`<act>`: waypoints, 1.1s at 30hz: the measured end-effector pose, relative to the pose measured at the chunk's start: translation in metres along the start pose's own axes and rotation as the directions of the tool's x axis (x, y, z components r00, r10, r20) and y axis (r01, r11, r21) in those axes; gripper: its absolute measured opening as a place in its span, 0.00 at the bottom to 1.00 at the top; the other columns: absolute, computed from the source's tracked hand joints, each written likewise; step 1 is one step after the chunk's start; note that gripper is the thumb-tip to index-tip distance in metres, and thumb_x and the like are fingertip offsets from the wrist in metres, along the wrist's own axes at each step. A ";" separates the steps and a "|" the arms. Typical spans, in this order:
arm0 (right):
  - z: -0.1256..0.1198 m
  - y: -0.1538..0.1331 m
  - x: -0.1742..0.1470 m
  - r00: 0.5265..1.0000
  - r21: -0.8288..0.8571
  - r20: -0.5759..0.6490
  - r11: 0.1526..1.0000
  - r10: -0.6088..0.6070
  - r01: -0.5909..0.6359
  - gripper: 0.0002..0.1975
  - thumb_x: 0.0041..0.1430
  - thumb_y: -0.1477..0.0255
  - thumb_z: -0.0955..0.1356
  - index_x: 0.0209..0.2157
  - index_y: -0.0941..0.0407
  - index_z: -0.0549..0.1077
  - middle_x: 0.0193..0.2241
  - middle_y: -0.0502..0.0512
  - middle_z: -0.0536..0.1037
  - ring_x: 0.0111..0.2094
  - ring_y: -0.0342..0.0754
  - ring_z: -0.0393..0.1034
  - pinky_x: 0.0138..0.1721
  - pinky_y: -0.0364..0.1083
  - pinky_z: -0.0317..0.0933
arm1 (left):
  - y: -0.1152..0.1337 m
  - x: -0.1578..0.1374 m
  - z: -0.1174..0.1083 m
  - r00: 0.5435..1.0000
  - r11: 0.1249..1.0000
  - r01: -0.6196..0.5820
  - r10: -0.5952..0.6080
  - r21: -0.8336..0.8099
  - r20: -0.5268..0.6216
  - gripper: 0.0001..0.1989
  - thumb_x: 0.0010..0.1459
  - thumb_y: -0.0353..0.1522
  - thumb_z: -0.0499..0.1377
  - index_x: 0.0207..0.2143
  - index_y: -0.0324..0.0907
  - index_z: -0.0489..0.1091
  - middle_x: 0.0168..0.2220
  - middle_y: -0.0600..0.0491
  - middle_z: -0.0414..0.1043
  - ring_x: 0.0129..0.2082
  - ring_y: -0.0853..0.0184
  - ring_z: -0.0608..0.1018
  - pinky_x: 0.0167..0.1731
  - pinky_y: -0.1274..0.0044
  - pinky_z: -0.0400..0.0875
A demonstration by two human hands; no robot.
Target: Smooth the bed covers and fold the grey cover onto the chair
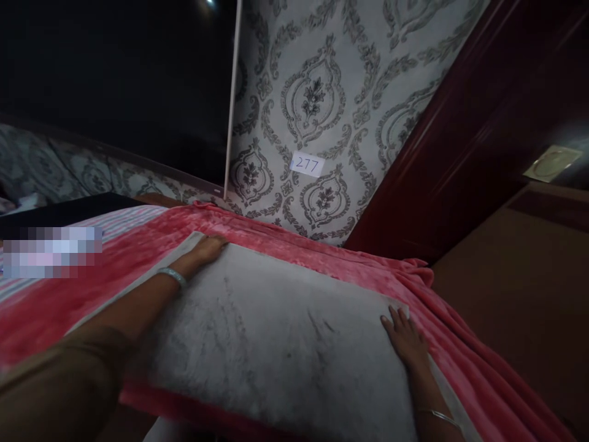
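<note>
A large greyish-white sheet (285, 331) with faint dark streaks lies spread over a red plush blanket (151, 245). From the picture I cannot tell whether it is cloth or paper. My left hand (209, 249) rests on its far left part, by the far edge, with the fingers lying flat towards the right. Near the far right corner, my right hand (407, 336) presses on the sheet with its fingers spread. Neither hand grips anything that I can see. The near edge of the sheet is blurred.
A big dark television screen (115, 80) stands at the back left. Behind the sheet is patterned wallpaper (313, 104) with a paper label (307, 164) reading 277. Dark red wood panelling (427, 135) borders the right. Striped cloth (124, 218) and a pixelated patch lie at left.
</note>
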State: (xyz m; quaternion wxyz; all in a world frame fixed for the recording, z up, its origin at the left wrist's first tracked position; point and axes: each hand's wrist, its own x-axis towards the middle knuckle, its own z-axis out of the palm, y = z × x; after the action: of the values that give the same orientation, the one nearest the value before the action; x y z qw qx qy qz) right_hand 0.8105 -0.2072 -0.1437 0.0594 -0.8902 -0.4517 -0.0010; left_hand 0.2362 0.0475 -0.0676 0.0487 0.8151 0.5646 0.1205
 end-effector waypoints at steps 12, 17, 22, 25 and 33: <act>-0.007 -0.006 -0.004 1.000 -0.031 0.000 0.999 0.025 -0.025 0.35 0.66 0.53 0.51 0.70 0.49 0.51 0.71 0.52 0.49 0.70 0.59 0.43 0.66 0.64 0.43 | -0.010 0.029 0.004 1.000 1.000 0.002 -0.002 0.008 0.021 0.13 0.56 0.33 0.54 0.40 0.39 0.74 0.44 0.44 0.76 0.47 0.59 0.76 0.50 0.67 0.69; -0.006 -0.004 -0.004 1.000 -0.029 -0.006 1.000 0.006 -0.006 0.34 0.66 0.53 0.51 0.70 0.49 0.51 0.71 0.52 0.49 0.71 0.58 0.43 0.66 0.63 0.44 | -0.016 0.041 0.004 0.999 1.000 0.022 -0.023 0.004 0.023 0.10 0.57 0.34 0.54 0.36 0.39 0.73 0.42 0.45 0.76 0.44 0.60 0.75 0.48 0.67 0.69; -0.003 -0.004 -0.003 0.999 -0.033 -0.029 0.999 0.016 -0.017 0.34 0.66 0.52 0.50 0.70 0.48 0.52 0.71 0.51 0.50 0.70 0.58 0.43 0.66 0.64 0.44 | -0.013 0.041 0.012 0.997 0.998 0.060 -0.060 0.005 -0.039 0.13 0.56 0.34 0.51 0.36 0.42 0.74 0.43 0.43 0.77 0.48 0.56 0.75 0.50 0.67 0.67; -0.003 -0.004 -0.004 0.999 -0.032 -0.037 0.999 0.026 -0.027 0.34 0.66 0.52 0.50 0.69 0.48 0.53 0.71 0.52 0.51 0.70 0.58 0.44 0.66 0.64 0.43 | -0.009 0.039 0.014 0.997 0.998 0.066 -0.066 0.019 -0.036 0.12 0.55 0.34 0.51 0.35 0.43 0.73 0.43 0.43 0.77 0.49 0.54 0.75 0.51 0.66 0.67; -0.009 -0.007 -0.007 1.000 -0.015 -0.007 1.000 0.026 -0.026 0.34 0.66 0.52 0.51 0.70 0.49 0.52 0.71 0.52 0.50 0.70 0.58 0.43 0.66 0.64 0.44 | -0.013 0.020 -0.006 0.996 0.997 0.081 -0.081 0.008 -0.033 0.23 0.56 0.33 0.51 0.53 0.38 0.70 0.56 0.43 0.71 0.58 0.59 0.70 0.58 0.73 0.63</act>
State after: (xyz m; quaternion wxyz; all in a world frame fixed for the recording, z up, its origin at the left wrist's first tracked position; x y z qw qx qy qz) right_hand 0.8018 -0.2096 -0.1342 0.0541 -0.8964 -0.4399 -0.0067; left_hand 0.2290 0.0704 -0.0614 0.0405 0.7896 0.5986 0.1288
